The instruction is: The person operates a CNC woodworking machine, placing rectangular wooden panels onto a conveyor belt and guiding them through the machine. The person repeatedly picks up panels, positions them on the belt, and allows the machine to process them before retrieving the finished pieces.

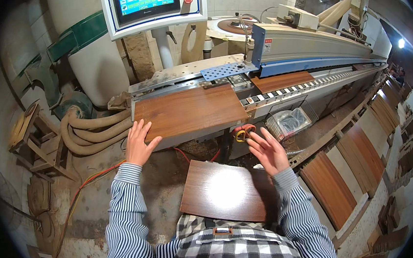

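Left hand (139,143) on the brown board (190,111)

It lies on the machine (314,43), long way left to right; the left hand is nearer, open on the board's left corner; most of the board stretches off to the right; the right hand (269,155) is open, off the board.

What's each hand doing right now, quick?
Left hand: open, touching the brown board at its near-left corner.
Right hand: open, holding nothing.
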Demonstrator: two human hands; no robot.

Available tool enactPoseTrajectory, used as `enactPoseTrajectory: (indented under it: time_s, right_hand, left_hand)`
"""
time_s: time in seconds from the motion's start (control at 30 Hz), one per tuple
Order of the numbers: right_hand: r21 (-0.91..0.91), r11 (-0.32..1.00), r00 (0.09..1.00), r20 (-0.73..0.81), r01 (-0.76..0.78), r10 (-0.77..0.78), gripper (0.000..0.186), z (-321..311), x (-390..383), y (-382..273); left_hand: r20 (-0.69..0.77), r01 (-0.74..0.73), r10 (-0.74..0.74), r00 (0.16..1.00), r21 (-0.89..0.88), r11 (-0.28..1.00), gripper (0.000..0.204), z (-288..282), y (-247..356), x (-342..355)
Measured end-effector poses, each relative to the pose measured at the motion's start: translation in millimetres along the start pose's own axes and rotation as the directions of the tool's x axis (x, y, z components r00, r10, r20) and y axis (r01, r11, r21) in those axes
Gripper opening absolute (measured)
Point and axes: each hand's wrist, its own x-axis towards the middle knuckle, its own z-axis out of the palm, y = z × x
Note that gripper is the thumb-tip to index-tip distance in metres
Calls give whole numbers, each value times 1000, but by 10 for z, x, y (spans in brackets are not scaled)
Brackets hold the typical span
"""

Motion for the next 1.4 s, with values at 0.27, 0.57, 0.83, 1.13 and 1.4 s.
enactPoseTrajectory:
  time_s: [0.27,0.57,0.83,1.13,1.4]
  right_hand:
    - [-696,714,836,-350,70,-424,34,-804,-1473,-22]
    - [-953,48,705,-255,-300,-662,47,-1213,-1888,670]
    - [-899,-32,639,-285,-436,-714,33,-1209,-1708,519]
    - [-943,127,592,-295,-308,-750,29,-1244,-1696,423]
    - [-298,949,878,-475,-106,-51,32,-1125,-1869,196]
  left_hand:
    - [50,146,-151,987,92,985,65,224,185,527]
    - [34,179,-184,982,129,975,74,236,141,549]
    - [-10,247,-248,969,143,958,80,261,129,476]
    - [-32,272,-270,962,136,953,81,286,128,471]
    - [-35,283,-280,959,128,951,80,270,127,467]
